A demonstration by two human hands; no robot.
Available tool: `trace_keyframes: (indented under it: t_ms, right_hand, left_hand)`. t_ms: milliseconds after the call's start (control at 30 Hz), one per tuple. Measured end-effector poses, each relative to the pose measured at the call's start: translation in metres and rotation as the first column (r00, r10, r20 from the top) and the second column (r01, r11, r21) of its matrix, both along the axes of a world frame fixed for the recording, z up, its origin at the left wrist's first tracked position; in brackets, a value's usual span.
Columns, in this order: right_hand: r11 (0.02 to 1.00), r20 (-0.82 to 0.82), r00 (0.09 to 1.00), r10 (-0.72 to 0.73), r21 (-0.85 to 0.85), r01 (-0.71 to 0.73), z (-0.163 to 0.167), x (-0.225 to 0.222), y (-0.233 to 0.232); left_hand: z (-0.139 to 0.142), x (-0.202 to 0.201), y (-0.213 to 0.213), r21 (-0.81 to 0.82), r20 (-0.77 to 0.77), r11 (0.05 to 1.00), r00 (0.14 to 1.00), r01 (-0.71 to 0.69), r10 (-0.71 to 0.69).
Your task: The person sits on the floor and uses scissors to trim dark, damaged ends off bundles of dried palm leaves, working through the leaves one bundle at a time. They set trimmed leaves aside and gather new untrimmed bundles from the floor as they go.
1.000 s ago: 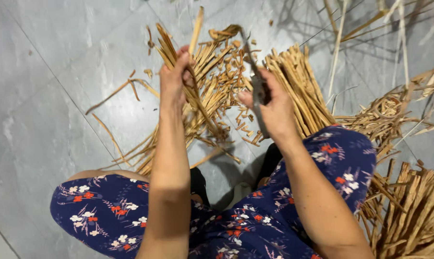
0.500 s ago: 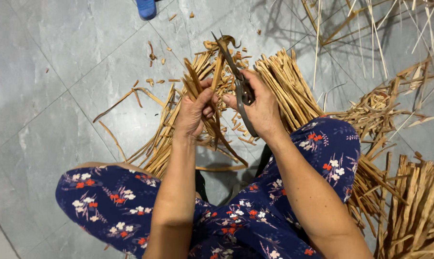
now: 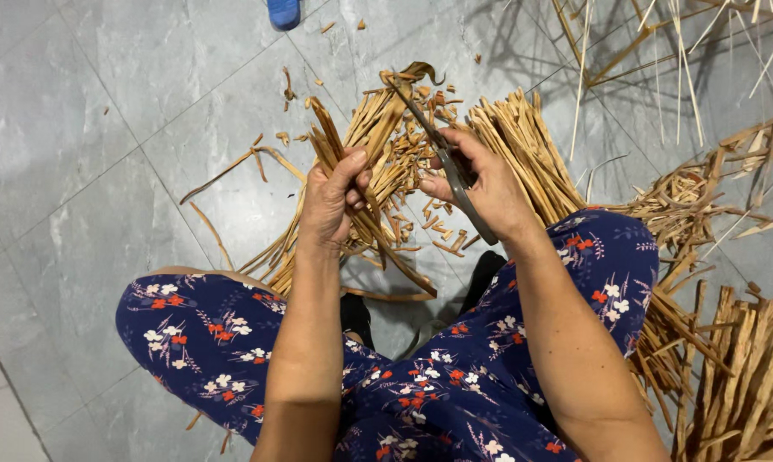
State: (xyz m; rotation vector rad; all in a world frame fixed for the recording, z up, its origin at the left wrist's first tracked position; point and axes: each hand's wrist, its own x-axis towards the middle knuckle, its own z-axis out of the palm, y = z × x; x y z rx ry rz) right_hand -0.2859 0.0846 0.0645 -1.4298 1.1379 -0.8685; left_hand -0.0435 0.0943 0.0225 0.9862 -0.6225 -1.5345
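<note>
the left hand (image 3: 333,201) gripped a bundle of dried strips (image 3: 352,184) above the grey tiled floor (image 3: 87,128); the right hand (image 3: 489,192) clasped scissors (image 3: 442,154). cut scraps (image 3: 421,218), a strip pile (image 3: 523,145) and floral trousers (image 3: 404,376) crowded around.

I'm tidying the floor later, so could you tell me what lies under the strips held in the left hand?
Under the strips in the left hand lie loose dried strips and cut offcuts on grey floor tiles. What is beneath the hand itself is hidden.

Bare forearms; navy trousers (image 3: 455,393), red-white floral print.
</note>
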Motion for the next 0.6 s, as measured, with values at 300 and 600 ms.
trace_keyframes:
  t_ms: [300,600]
  right_hand:
    - [0.998,-0.055,0.997,0.047,0.041,-0.044,0.017,0.002,0.003]
    - [0.970,0.072,0.969,-0.237,0.073,0.232,0.017,0.001,-0.005]
  left_hand:
    - [0.014,0.020,0.004,0.039,0.090,0.999,0.996,0.022,-0.025]
    - [0.010,0.043,-0.002,-0.028,0.297,0.999,0.953,-0.046,0.053]
